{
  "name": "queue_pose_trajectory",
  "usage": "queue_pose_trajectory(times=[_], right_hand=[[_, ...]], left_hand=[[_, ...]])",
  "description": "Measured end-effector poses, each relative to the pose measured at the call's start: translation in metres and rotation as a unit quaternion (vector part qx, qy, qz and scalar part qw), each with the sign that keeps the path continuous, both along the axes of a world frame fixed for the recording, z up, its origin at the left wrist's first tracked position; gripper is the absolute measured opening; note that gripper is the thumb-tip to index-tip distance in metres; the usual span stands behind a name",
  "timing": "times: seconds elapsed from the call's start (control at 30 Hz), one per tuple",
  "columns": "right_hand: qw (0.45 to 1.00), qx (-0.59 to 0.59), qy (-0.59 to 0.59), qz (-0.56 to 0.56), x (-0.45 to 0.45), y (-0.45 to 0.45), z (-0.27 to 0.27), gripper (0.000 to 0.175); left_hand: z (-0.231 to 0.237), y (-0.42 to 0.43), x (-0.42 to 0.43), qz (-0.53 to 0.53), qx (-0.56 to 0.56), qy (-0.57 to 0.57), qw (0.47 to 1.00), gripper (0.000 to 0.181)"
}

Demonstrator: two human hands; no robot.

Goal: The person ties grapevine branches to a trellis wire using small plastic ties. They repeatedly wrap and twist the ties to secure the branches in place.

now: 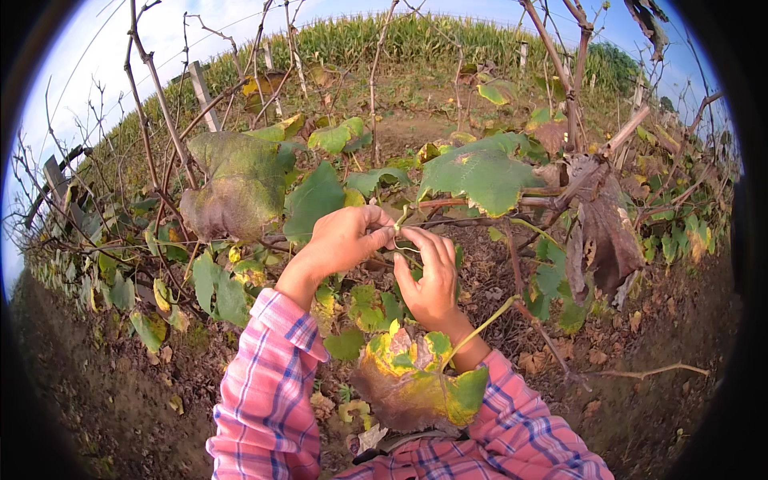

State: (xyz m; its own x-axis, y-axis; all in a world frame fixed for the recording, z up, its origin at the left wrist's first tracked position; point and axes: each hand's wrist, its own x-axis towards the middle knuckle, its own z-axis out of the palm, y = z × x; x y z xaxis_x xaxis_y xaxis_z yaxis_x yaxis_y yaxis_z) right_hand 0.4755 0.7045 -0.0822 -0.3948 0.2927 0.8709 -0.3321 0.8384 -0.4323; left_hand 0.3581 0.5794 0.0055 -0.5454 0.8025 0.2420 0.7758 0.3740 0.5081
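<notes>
My left hand (351, 237) pinches a thin pale-green stem (401, 221) between thumb and forefinger, beside a trellis wire (480, 222). Meeting it from the right, my right hand (429, 282) has its forefinger against the base of the stem. Its thumb lies lower and apart, and whether it grips anything cannot be told. A fine pale strand (410, 248) curves between the two hands. Just right of them a large green grape leaf (480, 171) hangs over a brown cane (444, 203). In front of my right forearm is a yellow and brown leaf (420, 384) on a long stalk.
A mottled leaf (237, 180) hangs at the left and a withered leaf (609, 234) at the right. Upright canes (159, 96) rise ahead. A bare twig (552, 345) juts low on the right. Concrete posts (204, 96) and tall corn (408, 45) stand beyond.
</notes>
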Motion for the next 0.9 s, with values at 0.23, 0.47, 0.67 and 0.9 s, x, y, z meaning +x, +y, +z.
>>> queue_pose_trajectory(times=[0.23,0.47,0.67,0.9], right_hand=[[0.970,-0.119,-0.199,0.070,0.005,0.007,-0.001,0.019],[0.787,-0.436,-0.120,0.420,0.007,0.016,-0.012,0.017],[0.763,-0.409,-0.249,0.435,0.058,0.023,-0.061,0.022],[0.720,-0.186,-0.564,0.359,0.188,0.035,-0.130,0.023]], left_hand=[[-0.010,0.000,-0.001,0.018,0.003,0.102,0.995,0.023],[-0.033,0.008,0.009,0.066,0.108,0.222,0.967,0.019],[-0.026,0.009,0.010,0.070,0.097,0.230,0.966,0.015],[-0.030,0.011,0.013,0.061,0.108,0.277,0.953,0.018]])
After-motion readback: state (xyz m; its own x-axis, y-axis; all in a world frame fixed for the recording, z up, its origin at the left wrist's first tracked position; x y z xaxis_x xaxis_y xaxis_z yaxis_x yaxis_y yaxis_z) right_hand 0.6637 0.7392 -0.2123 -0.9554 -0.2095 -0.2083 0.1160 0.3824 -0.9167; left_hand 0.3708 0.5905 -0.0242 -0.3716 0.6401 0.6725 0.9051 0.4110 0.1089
